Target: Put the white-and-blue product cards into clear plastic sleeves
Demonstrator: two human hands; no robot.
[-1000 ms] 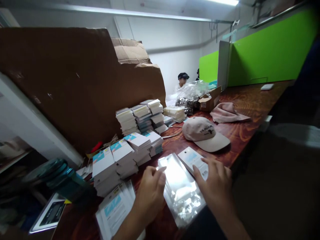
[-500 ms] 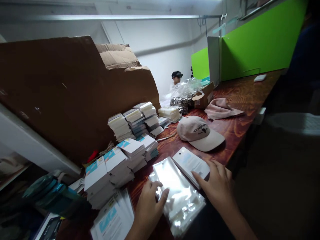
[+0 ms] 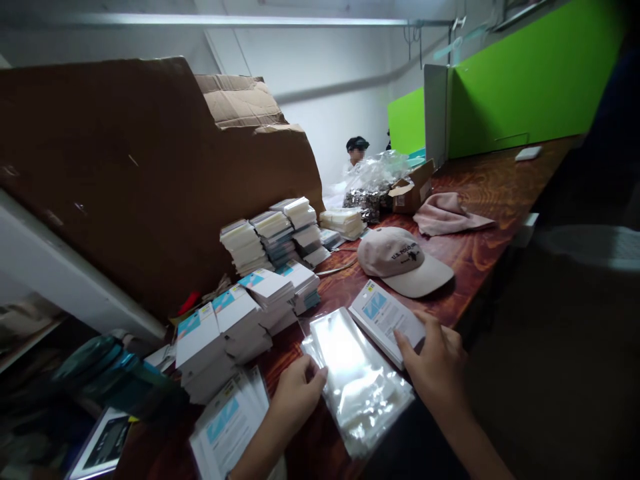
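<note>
My left hand [image 3: 301, 388] has its fingers curled, with thumb and forefinger closed at the left edge of a pile of shiny clear plastic bags [image 3: 357, 380]. To the right of the bags lies a small stack of printed cards [image 3: 385, 319], white with a blue picture near the top. My right hand [image 3: 434, 353] grips that stack's near right corner, thumb on the top card and fingers round the far side. More printed cards in clear sleeves [image 3: 227, 423] lie fanned out beside my left forearm.
Tall stacks of cards [image 3: 240, 313] stand at the left, with packed stacks [image 3: 273, 230] behind. A beige cap [image 3: 400, 260], a pink cloth [image 3: 450, 215] and a cardboard box [image 3: 413, 190] sit farther along the wooden table [image 3: 505, 173]. A large cardboard sheet [image 3: 150, 173] rises at left.
My left thumb and forefinger have come together at the bags' edge. The top card under my right hand now shows its blue picture clearly. The view has shifted slightly.
</note>
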